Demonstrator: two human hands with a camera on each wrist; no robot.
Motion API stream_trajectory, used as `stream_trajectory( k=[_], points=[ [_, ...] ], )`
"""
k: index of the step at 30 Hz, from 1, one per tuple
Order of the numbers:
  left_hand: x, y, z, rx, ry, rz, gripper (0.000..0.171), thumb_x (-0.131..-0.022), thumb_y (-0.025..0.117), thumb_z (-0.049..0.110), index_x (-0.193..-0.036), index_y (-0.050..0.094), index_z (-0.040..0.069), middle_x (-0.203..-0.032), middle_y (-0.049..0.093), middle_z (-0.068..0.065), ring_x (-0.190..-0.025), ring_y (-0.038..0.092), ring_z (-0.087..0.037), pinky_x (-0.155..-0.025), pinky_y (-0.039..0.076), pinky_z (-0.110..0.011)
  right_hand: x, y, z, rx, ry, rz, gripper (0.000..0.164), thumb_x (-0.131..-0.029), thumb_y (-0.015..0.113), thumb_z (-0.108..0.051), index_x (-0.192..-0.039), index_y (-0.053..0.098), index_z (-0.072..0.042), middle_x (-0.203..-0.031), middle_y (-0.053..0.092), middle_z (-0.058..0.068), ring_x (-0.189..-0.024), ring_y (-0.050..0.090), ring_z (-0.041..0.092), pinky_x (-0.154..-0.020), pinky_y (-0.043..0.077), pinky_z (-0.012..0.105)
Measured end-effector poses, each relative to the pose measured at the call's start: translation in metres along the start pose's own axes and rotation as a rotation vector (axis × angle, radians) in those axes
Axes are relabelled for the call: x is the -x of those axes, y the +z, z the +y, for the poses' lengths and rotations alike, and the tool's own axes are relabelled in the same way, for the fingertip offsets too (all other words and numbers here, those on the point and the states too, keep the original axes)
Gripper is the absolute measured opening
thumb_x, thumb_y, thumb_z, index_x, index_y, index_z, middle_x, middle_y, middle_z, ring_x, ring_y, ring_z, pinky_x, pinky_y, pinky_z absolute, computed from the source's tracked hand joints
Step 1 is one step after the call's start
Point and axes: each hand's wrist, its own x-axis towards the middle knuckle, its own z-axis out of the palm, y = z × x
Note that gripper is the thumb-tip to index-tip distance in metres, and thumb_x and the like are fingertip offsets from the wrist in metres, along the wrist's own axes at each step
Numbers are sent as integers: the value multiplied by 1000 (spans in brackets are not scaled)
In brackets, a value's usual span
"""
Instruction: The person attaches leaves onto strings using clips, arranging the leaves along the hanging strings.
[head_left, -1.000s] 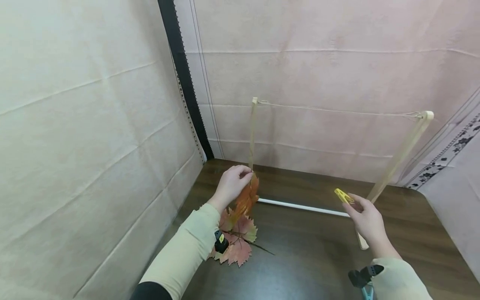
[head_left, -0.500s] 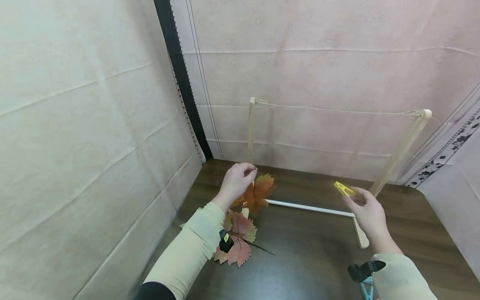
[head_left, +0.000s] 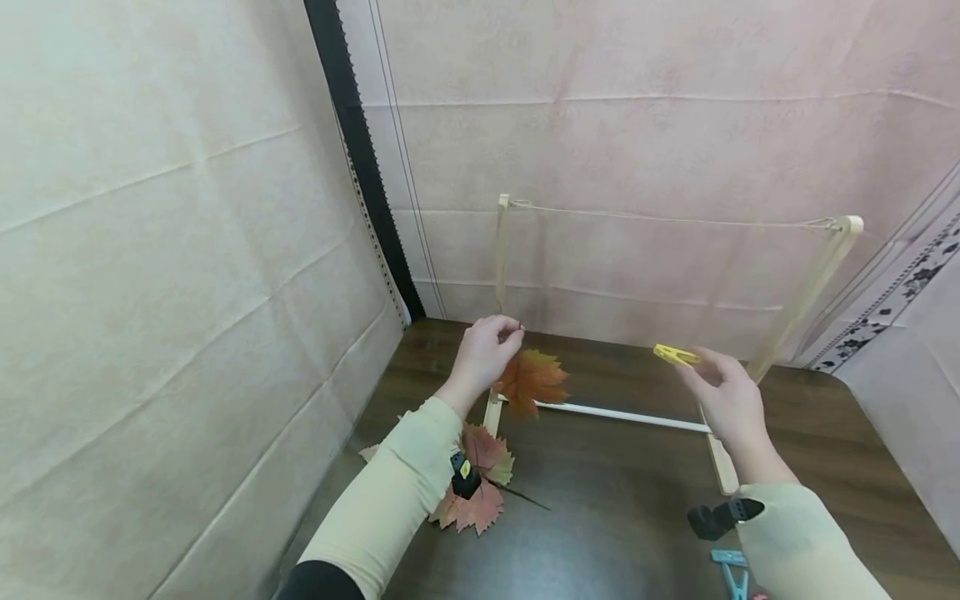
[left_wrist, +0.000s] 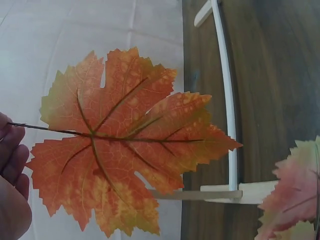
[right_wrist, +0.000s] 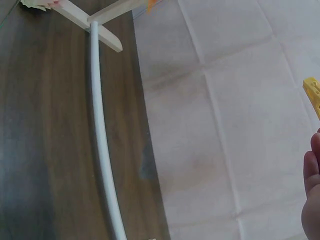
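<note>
My left hand (head_left: 486,354) pinches the thin stem of an orange maple-like leaf (head_left: 534,379). In the left wrist view the whole leaf (left_wrist: 125,140) spreads flat to the camera, red-orange with yellowish edges. A yellow clothespin (head_left: 674,355) is pinched between thumb and fingers of my right hand (head_left: 727,404); only its end (right_wrist: 312,92) shows in the right wrist view. Both hands are above the table, in front of a wooden stand whose string (head_left: 660,219) runs between two posts, higher in the head view than either hand.
Pinkish leaves (head_left: 480,492) lie on the table under my left forearm. A blue clothespin (head_left: 731,573) lies beside my right sleeve. The stand's right post (head_left: 806,296) leans behind my right hand, and a white rod (head_left: 622,415) joins its feet. Fabric walls (head_left: 187,292) enclose the table.
My left hand has moved right and slightly up, and the orange leaf has turned from edge-on to broadside. My right hand has risen a little and shifted left with the yellow clothespin.
</note>
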Motion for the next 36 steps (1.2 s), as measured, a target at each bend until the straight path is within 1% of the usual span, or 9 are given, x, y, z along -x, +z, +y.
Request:
stream_trajectory(
  k=[4,10,14,15,18,21,27,31,36],
  points=[
    [-3,4,4,31,-9,3,19,-93,58,22,-103,69,10,-103,67,-1,-99,56,-19,-86,44,-37,-8,-1,-8,-19,14,10,67,-93,51,-47,-143,36,-6,-128,48,26,-114,48,43,-84,41,54],
    [-11,6,11,81,-27,18,21,-94,57,24,-106,69,11,-103,66,2,-97,56,-15,-82,47,-33,-20,0,-26,-80,2,23,65,-92,53,-48,-142,38,-9,-131,48,22,-117,45,40,-86,41,53],
    [-18,6,18,80,8,33,21,-94,57,23,-106,69,11,-102,67,1,-95,57,-15,-80,47,-31,-26,1,-37,-88,-16,18,63,-91,53,-49,-141,42,-10,-129,48,19,-117,44,39,-87,40,54],
    [-20,5,20,70,18,39,21,-94,57,23,-106,69,11,-103,67,2,-95,56,-15,-83,46,-32,-28,2,-40,-85,-22,19,64,-91,53,-50,-140,42,-10,-129,48,19,-117,45,38,-88,40,54],
    [-24,4,25,31,54,59,21,-94,57,22,-106,69,11,-105,67,1,-98,55,-16,-92,39,-36,-33,1,-50,-71,-57,28,64,-90,54,-50,-139,44,-9,-128,49,17,-116,47,36,-88,41,52],
    [-28,1,29,-2,79,83,21,-94,56,22,-105,69,11,-107,66,1,-102,53,-17,-97,32,-39,-41,-1,-62,-35,-129,38,61,-91,54,-47,-137,46,-7,-126,51,17,-112,50,35,-87,43,51],
    [-32,-8,30,-11,82,106,23,-95,53,23,-104,69,8,-107,67,-1,-102,54,-19,-96,33,-39,-54,-7,-90,-15,-229,42,56,-91,57,-42,-133,51,-5,-121,54,16,-107,55,33,-85,44,49],
    [-36,-10,29,-26,81,92,24,-95,54,24,-105,69,8,-107,67,-2,-102,55,-19,-99,33,-39,-61,-15,-106,2,-260,57,52,-92,58,-38,-132,51,-5,-120,54,16,-107,55,33,-85,43,50],
    [-43,-14,32,9,34,79,22,-93,57,24,-105,69,10,-106,67,-1,-102,55,-18,-90,42,-36,-68,-23,-124,15,-268,76,52,-92,57,-41,-132,52,-8,-119,55,14,-108,54,31,-87,42,49]
  ],
)
